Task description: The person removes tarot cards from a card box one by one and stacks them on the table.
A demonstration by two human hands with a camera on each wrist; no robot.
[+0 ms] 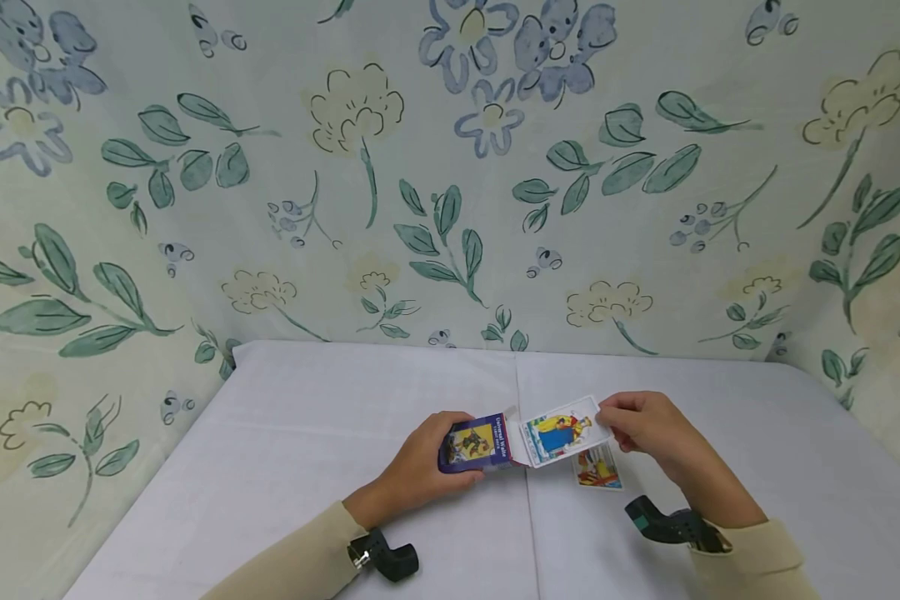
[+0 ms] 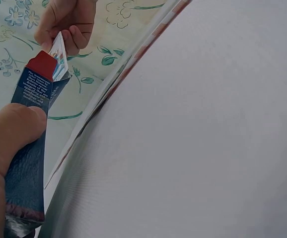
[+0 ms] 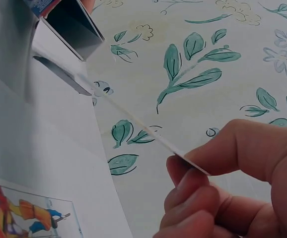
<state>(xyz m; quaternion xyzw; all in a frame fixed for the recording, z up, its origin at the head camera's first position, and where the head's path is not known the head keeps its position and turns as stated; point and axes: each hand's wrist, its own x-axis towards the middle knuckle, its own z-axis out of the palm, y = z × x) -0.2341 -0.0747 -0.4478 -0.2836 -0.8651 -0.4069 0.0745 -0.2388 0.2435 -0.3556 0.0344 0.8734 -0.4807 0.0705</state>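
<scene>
A dark blue tarot card box point(image 1: 474, 443) lies in my left hand point(image 1: 412, 462), thumb along one narrow side in the left wrist view. Its open end faces right, with a red flap point(image 2: 42, 64) standing out. Between thumb and fingers, my right hand point(image 1: 652, 429) pinches the right edge of a picture card point(image 1: 562, 431) showing a figure in blue. The card's left edge is at the box mouth point(image 3: 74, 29); whether it is still inside I cannot tell. Below the held card, a second picture card point(image 1: 598, 468) lies face up on the white cloth, partly covered in the head view.
A white cloth point(image 1: 307, 400) with a crease down its middle covers the table. Floral fabric point(image 1: 450, 167) hangs behind and at both sides. Each wrist carries a black camera mount, one on the left point(image 1: 386, 557) and one on the right point(image 1: 667, 523).
</scene>
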